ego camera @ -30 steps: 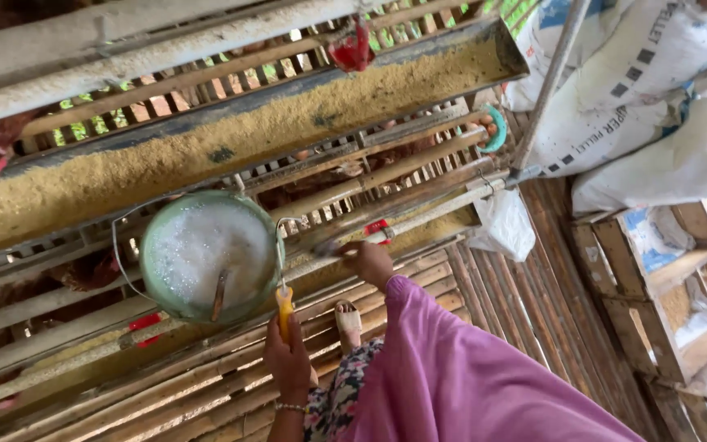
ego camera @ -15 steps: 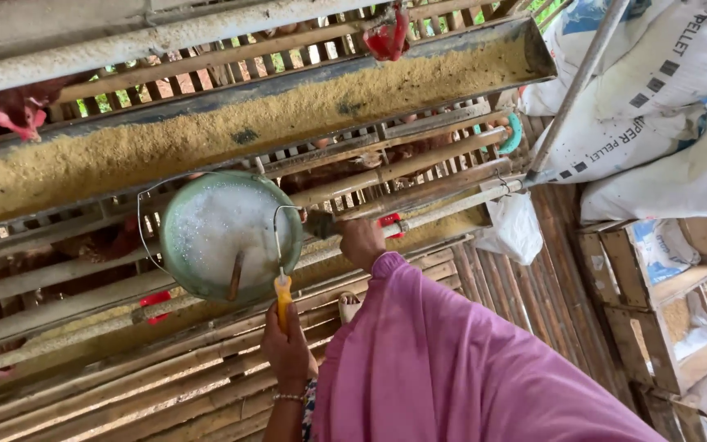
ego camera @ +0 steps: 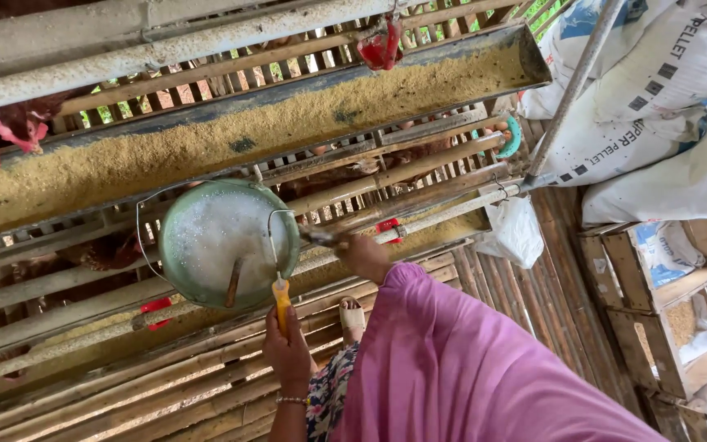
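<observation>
while the left hand (ego camera: 288, 348) closes in a fist round the yellow grip of a thin wire bail handle (ego camera: 281, 299), the round green metal pail of frothy white liquid (ego camera: 227, 244) hangs from it at about ten o'clock from the hand, in front of the bamboo slat cage front (ego camera: 124, 385). a short stick (ego camera: 233, 282) leans inside the pail at its five o'clock edge. the right hand (ego camera: 363, 255), at one o'clock from the left, is curled round a dark tool (ego camera: 321, 237) whose shape is hard to make out, and it sits just beside the pail's rim at three o'clock. a loose pink sleeve (ego camera: 468, 360) covers that arm.

judging by its looks, the pail is stiff and fairly heavy with liquid, so it would swing and slop if tipped; the wire handle is thin and the yellow grip is the sound place to hold, with the rim as a steadying point.

above, at twelve o'clock, a long trough of yellow-brown feed (ego camera: 247, 139) runs across the cage. white woven sacks (ego camera: 656, 106) are stacked at two o'clock, and a wooden crate (ego camera: 681, 295) stands at four o'clock.
</observation>
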